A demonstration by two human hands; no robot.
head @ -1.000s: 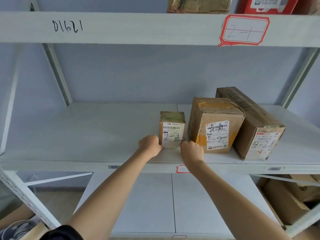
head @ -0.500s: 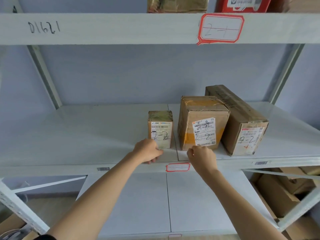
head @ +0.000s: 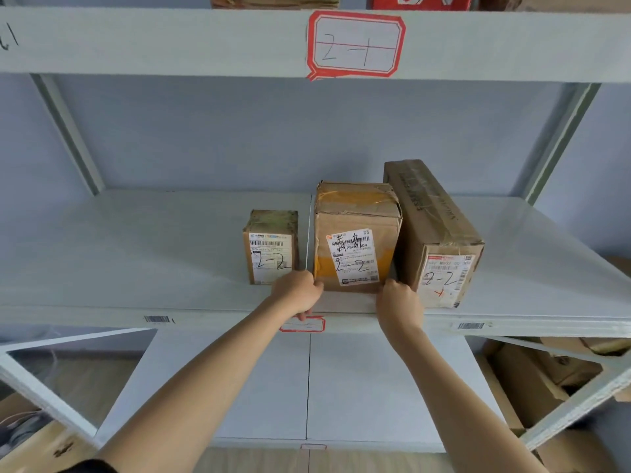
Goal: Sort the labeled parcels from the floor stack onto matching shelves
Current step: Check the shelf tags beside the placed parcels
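Observation:
Three cardboard parcels marked "2-2" stand in a row on the white middle shelf (head: 136, 268). The small parcel (head: 271, 247) is on the left, the middle parcel (head: 355, 237) has yellow tape, and the long parcel (head: 433, 233) is on the right. My left hand (head: 298, 295), fingers curled, holds the middle parcel's lower left corner. Gripping its lower right corner is my right hand (head: 399, 303), fingertips in the gap beside the long parcel. The small parcel stands free.
The beam above carries a red-framed tag "2-1" (head: 355, 46), with parcels on the top shelf cut off by the frame. A red tag (head: 304, 325) sits on the middle shelf's front edge. Cardboard boxes (head: 539, 380) lie low on the right behind a diagonal brace.
Both hands left the small parcel and shifted right to the middle parcel's lower corners. The view also swung right and closer.

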